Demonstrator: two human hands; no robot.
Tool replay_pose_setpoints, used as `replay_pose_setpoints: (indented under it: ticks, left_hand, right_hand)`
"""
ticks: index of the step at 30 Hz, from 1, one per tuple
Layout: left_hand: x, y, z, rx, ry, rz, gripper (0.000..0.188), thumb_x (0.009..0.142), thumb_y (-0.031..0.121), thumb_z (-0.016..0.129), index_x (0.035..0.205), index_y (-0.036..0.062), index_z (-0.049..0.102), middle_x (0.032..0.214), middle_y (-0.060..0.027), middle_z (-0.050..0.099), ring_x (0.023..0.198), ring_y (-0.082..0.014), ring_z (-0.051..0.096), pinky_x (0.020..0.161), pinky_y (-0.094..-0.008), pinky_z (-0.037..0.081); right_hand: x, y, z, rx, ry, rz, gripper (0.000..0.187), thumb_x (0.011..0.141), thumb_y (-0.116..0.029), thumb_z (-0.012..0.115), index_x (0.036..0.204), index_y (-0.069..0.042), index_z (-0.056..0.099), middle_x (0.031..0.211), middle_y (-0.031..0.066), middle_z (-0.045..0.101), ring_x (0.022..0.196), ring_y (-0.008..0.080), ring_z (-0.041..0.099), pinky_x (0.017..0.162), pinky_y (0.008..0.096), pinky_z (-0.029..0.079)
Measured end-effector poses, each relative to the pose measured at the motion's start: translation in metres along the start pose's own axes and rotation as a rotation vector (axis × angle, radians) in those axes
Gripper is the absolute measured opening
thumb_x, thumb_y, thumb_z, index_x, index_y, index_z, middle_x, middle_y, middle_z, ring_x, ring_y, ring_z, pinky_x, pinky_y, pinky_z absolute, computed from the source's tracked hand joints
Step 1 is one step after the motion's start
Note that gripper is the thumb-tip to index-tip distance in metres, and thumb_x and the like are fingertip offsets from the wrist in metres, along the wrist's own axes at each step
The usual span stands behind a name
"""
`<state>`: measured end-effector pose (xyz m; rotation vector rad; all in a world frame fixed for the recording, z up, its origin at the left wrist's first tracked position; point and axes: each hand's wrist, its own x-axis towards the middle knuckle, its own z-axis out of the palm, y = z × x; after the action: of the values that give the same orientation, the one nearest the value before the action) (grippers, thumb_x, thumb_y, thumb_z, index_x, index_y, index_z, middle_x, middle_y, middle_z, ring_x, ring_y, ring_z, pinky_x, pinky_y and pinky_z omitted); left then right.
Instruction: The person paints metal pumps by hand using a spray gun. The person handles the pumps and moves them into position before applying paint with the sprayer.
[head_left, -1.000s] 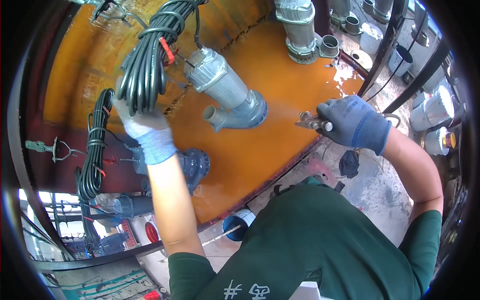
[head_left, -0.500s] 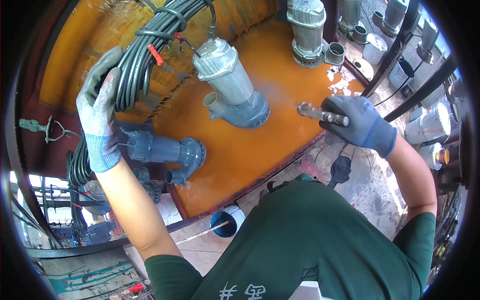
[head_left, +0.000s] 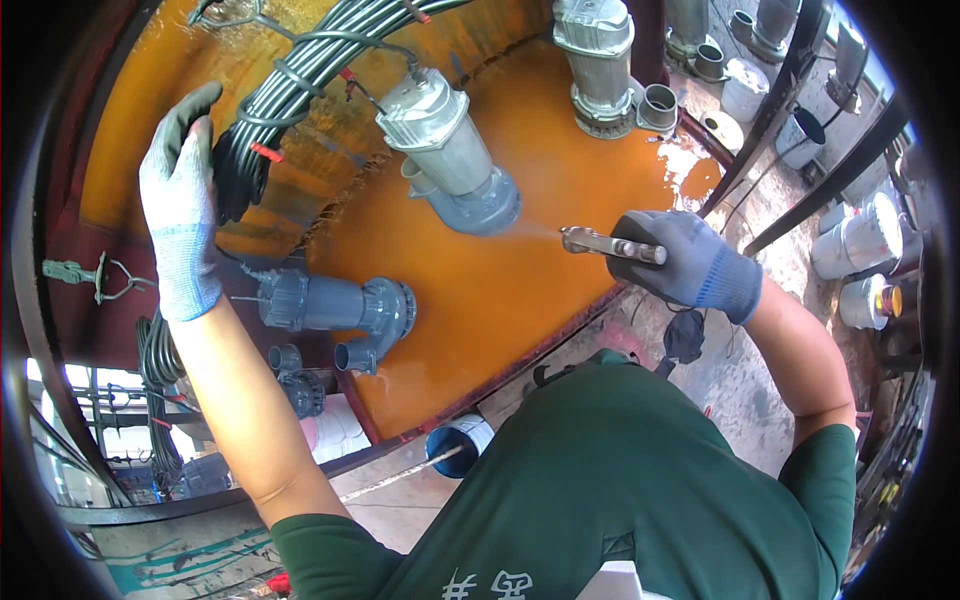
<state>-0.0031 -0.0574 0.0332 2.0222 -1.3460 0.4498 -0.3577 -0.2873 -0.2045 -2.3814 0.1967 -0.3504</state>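
Observation:
My right hand, in a grey-blue glove, is wrapped round a metal spray gun. From the nozzle a pale mist runs left to the lower casing of a hanging pump. That pump's base is blue-grey, while its upper body is bare silver metal. At the far left, my gloved left hand has its fingers stretched out beside a thick coil of black cable; whether it touches the coil I cannot tell. A cable and a red-tagged wire lead from the coil to the pump's top.
An orange-stained booth floor lies under the pumps. A fully blue-grey pump hangs at left, and a silver pump stands at the back. Near the front rim is a blue-lined bucket. Dark frame bars and paint pails are at right.
The spray gun has moved left with my right hand, and its mist now reaches the pump base. My left hand's fingers have straightened, and the cable coil has shifted away from the palm.

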Motion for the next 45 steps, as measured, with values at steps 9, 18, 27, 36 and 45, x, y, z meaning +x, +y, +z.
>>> replay_pose_setpoints:
  ticks: [9, 18, 27, 36, 45]
  left_hand:
    - [0.012, 0.092, 0.095, 0.039, 0.109, 0.573, 0.035, 0.102, 0.015, 0.067, 0.134, 0.0014, 0.068, 0.133, -0.0158, 0.067, 0.124, -0.0249, 0.064, 0.110, -0.0364, 0.048]
    - [-0.004, 0.092, 0.118, 0.078, 0.124, 0.557, 0.039, 0.097, 0.024, 0.076, 0.129, 0.0019, 0.072, 0.124, -0.0178, 0.069, 0.116, -0.0298, 0.068, 0.101, -0.0373, 0.053]
    - [-0.059, 0.080, 0.090, -0.086, 0.239, 0.257, 0.040, 0.104, 0.011, 0.066, 0.139, -0.0068, 0.061, 0.139, -0.0190, 0.065, 0.127, -0.0265, 0.063, 0.112, -0.0401, 0.048]
    - [-0.067, 0.033, 0.057, -0.184, 0.332, -0.021, 0.036, 0.107, 0.010, 0.062, 0.138, -0.0085, 0.062, 0.138, -0.0191, 0.066, 0.125, -0.0237, 0.064, 0.111, -0.0375, 0.048]
    - [-0.062, -0.005, 0.052, -0.054, 0.300, -0.007, 0.037, 0.106, 0.016, 0.066, 0.135, -0.0074, 0.064, 0.132, -0.0172, 0.068, 0.119, -0.0223, 0.064, 0.106, -0.0363, 0.049]
  right_hand:
    - [0.011, 0.029, -0.008, 0.192, -0.053, 0.136, 0.022, 0.097, -0.026, 0.072, 0.100, -0.006, 0.064, 0.076, 0.0108, 0.072, 0.073, 0.0293, 0.073, 0.071, 0.0428, 0.055]
    - [0.003, 0.050, -0.002, 0.271, -0.068, 0.235, 0.024, 0.098, -0.029, 0.072, 0.105, -0.007, 0.069, 0.080, 0.0109, 0.076, 0.076, 0.0251, 0.076, 0.074, 0.0398, 0.058]
    - [-0.005, 0.063, 0.021, 0.219, 0.019, 0.241, 0.029, 0.099, -0.037, 0.070, 0.105, -0.009, 0.067, 0.075, 0.0095, 0.073, 0.080, 0.0297, 0.075, 0.077, 0.0435, 0.056]
    - [-0.002, 0.066, 0.032, 0.080, 0.179, 0.069, 0.022, 0.094, -0.026, 0.075, 0.101, -0.009, 0.064, 0.085, 0.0166, 0.069, 0.081, 0.0393, 0.070, 0.072, 0.0494, 0.054]
    - [0.017, 0.068, 0.039, -0.122, 0.258, -0.097, 0.029, 0.098, -0.036, 0.069, 0.103, -0.009, 0.061, 0.087, 0.0158, 0.068, 0.082, 0.0398, 0.070, 0.073, 0.0527, 0.054]
